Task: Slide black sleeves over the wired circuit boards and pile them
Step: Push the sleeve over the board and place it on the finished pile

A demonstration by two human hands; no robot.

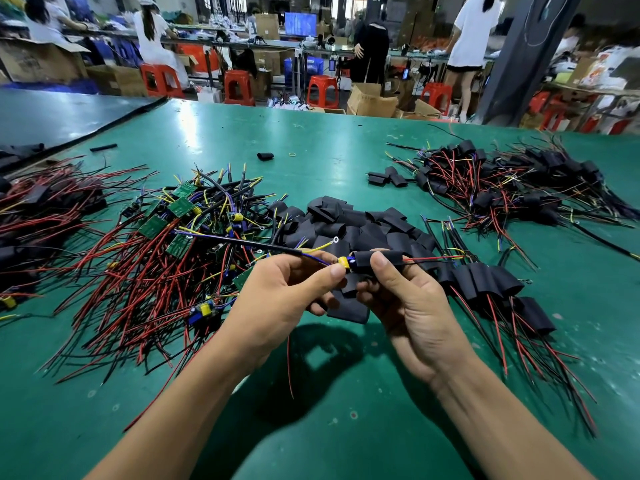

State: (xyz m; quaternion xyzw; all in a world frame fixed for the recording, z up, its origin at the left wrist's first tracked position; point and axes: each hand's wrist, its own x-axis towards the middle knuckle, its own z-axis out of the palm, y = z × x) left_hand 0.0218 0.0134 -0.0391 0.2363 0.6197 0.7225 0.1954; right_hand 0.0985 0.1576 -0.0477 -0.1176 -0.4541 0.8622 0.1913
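Above the green table [346, 393], my left hand [280, 292] pinches a wired circuit board [343, 263] at its yellow part. My right hand [408, 299] grips a black sleeve [367, 261] that covers most of that board; red wires stick out of the sleeve's right end. A second flat black sleeve [349, 308] lies under my fingers. Bare green boards with red and black wires form a heap [162, 244] to the left. Loose black sleeves [353, 226] are piled behind my hands. Sleeved boards lie to the right [485, 282].
A larger pile of sleeved boards [512, 181] sits at the far right. Another wire bundle [38, 209] lies at the left edge. Stray sleeves [265, 155] rest farther back. People, red stools and cardboard boxes stand beyond the table.
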